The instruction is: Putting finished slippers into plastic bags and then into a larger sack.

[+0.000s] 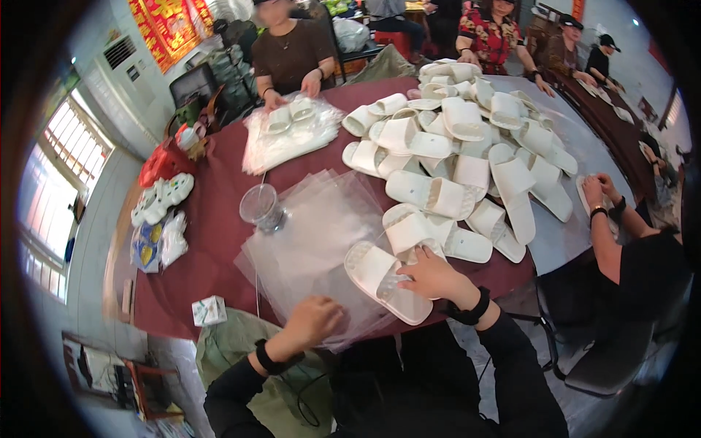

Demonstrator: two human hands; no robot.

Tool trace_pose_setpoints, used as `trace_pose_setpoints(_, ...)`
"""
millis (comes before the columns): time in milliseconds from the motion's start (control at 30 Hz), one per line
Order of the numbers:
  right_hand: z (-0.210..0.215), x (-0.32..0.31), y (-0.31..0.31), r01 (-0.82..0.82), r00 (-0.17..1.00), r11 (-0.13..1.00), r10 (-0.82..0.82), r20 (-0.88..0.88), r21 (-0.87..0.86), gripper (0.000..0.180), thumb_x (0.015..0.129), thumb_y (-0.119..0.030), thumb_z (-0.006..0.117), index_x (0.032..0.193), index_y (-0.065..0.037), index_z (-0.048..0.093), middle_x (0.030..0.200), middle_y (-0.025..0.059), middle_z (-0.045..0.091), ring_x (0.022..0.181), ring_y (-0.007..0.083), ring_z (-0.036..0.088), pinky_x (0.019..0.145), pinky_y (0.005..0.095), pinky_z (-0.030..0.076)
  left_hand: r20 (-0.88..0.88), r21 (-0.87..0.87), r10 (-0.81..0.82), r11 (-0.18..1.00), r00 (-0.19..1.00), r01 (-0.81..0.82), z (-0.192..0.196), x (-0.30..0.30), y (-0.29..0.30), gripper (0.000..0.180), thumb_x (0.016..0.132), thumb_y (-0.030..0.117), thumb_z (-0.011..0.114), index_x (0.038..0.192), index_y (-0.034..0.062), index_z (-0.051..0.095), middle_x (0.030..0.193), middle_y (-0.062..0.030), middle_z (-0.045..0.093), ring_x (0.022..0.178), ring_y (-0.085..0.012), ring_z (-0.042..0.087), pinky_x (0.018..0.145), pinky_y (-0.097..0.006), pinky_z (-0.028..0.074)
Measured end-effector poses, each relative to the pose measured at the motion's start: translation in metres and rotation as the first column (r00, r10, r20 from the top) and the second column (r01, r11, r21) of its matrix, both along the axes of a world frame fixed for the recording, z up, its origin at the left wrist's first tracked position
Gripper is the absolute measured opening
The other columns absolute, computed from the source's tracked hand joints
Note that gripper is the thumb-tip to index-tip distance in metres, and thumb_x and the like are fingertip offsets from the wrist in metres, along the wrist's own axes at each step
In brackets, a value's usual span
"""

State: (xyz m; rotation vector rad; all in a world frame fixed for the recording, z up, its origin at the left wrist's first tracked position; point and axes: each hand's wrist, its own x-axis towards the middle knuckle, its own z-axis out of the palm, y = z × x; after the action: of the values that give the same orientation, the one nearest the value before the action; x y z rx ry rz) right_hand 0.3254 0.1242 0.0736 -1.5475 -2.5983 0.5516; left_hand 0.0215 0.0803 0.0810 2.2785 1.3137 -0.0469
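Observation:
My right hand [436, 276] grips the inner edge of a white slide slipper [376, 271] at the table's front edge, with its fingers near the strap. Another white slipper [415, 232] lies just behind it, against the pile. To the left, my left hand [318, 321] is closed with fingers curled, over the near edge of a fanned stack of clear plastic bags [314, 241]. Whether it holds anything is hidden. A clear plastic cup [261, 206] with small dark contents stands on the stack's far left corner.
A large heap of white slippers [467, 117] fills the table's right half. A person opposite handles slippers on bagged stock [292, 135]; another sits at right. White clogs [162, 197], a red bag [164, 162] and a small box [209, 311] lie along the left of the maroon tablecloth [219, 241].

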Motion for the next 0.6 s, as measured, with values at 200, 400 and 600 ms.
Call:
trace_pose_setpoints(200, -0.039, -0.021, 0.031, 0.04, 0.993, 0.995, -0.05, -0.106, -0.089, 0.039, 0.085, -0.039, 0.055, 0.11, -0.009, 0.063, 0.121, 0.0297, 0.047, 0.122, 0.0437, 0.038, 0.106, 0.0504, 0.025, 0.037, 0.396, 0.047, 0.916, 0.998, -0.058, -0.044, 0.021, -0.062, 0.041, 0.083, 0.024, 0.061, 0.123, 0.0154, 0.055, 0.129, -0.0209, 0.047, 0.116, -0.0427, 0.046, 0.094, -0.045, 0.041)
trace_pose_setpoints(400, -0.058, -0.02, 0.035, 0.058, 0.927, 0.998, -0.049, -0.371, 0.013, 0.036, 0.083, -0.03, 0.057, 0.104, -0.002, 0.063, 0.119, 0.0233, 0.051, 0.115, 0.0394, 0.045, 0.104, 0.0518, 0.026, 0.081, 0.486, 0.14, 0.859, 0.987, -0.162, -0.065, 0.033, -0.072, 0.043, 0.084, 0.025, 0.06, 0.126, 0.0151, 0.053, 0.136, -0.0192, 0.041, 0.122, -0.0401, 0.041, 0.1, -0.046, 0.034)
trace_pose_setpoints(600, -0.01, -0.021, -0.033, 0.192, 0.48, 0.968, -0.238, -0.844, -0.164, 0.032, 0.08, -0.001, 0.055, 0.111, 0.002, 0.058, 0.124, 0.0179, 0.045, 0.115, 0.033, 0.047, 0.098, 0.0357, 0.038, 0.078, 0.525, 0.21, 0.822, 0.975, -0.219, -0.072, 0.031, -0.082, 0.042, 0.085, 0.025, 0.059, 0.126, 0.0151, 0.054, 0.134, -0.018, 0.043, 0.122, -0.0387, 0.041, 0.099, -0.047, 0.035)
